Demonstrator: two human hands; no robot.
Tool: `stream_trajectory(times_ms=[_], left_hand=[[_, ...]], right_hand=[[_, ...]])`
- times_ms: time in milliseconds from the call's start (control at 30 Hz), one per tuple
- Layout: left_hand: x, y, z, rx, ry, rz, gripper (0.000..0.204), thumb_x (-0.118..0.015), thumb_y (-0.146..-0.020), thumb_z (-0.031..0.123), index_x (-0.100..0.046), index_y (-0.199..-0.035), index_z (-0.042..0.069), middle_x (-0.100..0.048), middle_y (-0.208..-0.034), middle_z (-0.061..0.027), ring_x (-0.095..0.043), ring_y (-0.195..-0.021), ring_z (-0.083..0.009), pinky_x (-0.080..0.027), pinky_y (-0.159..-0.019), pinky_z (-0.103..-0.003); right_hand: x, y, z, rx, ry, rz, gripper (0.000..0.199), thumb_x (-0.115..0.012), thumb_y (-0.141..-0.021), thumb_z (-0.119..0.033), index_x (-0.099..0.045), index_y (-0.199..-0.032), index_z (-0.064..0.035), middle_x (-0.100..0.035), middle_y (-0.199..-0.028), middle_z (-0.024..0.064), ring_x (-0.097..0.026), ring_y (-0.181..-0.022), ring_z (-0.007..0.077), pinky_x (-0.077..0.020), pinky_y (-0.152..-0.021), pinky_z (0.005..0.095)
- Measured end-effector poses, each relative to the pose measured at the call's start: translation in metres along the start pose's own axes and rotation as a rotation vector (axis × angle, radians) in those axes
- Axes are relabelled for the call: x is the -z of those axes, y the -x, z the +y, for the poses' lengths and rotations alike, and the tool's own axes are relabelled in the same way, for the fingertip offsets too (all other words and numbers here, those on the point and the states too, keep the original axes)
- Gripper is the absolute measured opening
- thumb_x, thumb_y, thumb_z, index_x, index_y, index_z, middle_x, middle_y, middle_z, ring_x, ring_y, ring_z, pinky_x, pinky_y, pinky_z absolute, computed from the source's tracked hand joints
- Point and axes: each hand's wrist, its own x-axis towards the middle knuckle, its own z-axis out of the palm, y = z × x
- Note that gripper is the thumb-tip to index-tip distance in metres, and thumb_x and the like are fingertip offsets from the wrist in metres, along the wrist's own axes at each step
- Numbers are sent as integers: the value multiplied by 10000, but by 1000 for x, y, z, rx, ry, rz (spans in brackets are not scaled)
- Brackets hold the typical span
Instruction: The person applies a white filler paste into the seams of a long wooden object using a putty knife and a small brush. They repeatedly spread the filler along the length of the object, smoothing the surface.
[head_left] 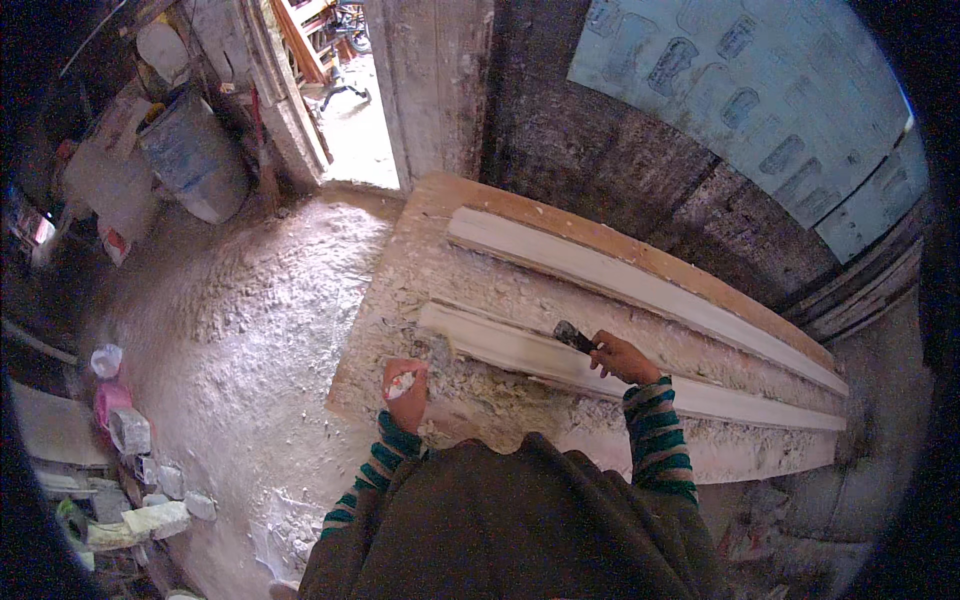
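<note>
My right hand (622,360) grips a dark putty knife (574,338) by its handle. Its broad end is up and to the left, over the nearer long white moulding (500,345). Closed fingers of my left hand (404,402) hold a white lump of plaster (402,383), just short of the moulding's left end. Both strips lie on a wide board (375,350) crusted with plaster crumbs. The farther white moulding (600,272) runs roughly alongside the nearer one, toward the wall.
A dusty floor (240,320) with white residue spreads to the left. A large grey-blue barrel (195,155) stands near the bright doorway (355,120). Pink and white containers (112,405) and pale blocks (155,520) lie at lower left. Pale blue panels (740,90) are on the dark wall.
</note>
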Motion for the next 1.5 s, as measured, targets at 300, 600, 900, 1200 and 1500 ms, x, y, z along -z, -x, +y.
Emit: stream_trajectory(times_ms=[300,600,900,1200,1500], left_hand=[[-7,-4,42,-38,-8,136,120,-626,-752,-32,-544,-804,39,-545,-822,-76,-536,-782,-183,-438,-733,-312],[-15,5,46,14,-14,220,120,-622,-746,-38,-544,-788,43,-543,-808,-65,-531,-780,-179,-431,-733,-300],[-16,3,53,10,-53,207,126,-626,-746,-42,-547,-788,46,-545,-802,-59,-533,-771,-174,-434,-718,-294],[-16,2,53,-55,20,260,132,-630,-747,-42,-546,-787,51,-547,-816,-57,-533,-767,-160,-437,-709,-285],[-17,2,47,-97,-44,249,123,-629,-757,-33,-550,-796,54,-544,-809,-58,-531,-761,-157,-439,-707,-281]], right_hand=[[8,-9,37,9,351,121,163,-515,-883,-234,-520,-959,-90,-591,-648,50,-508,-517,136,-414,-457,293],[17,-10,28,100,386,69,168,-517,-876,-227,-522,-973,-90,-619,-678,68,-522,-482,155,-421,-464,323],[-9,-39,29,269,521,194,179,-500,-864,-242,-512,-955,-89,-623,-726,160,-602,-693,345,-441,-622,448],[-19,-41,9,176,572,153,262,-501,-860,-300,-484,-1041,-111,-613,-790,214,-593,-749,406,-447,-649,507],[-44,-57,0,234,489,163,210,-496,-867,-253,-455,-993,-90,-595,-764,202,-577,-735,407,-426,-620,480]])
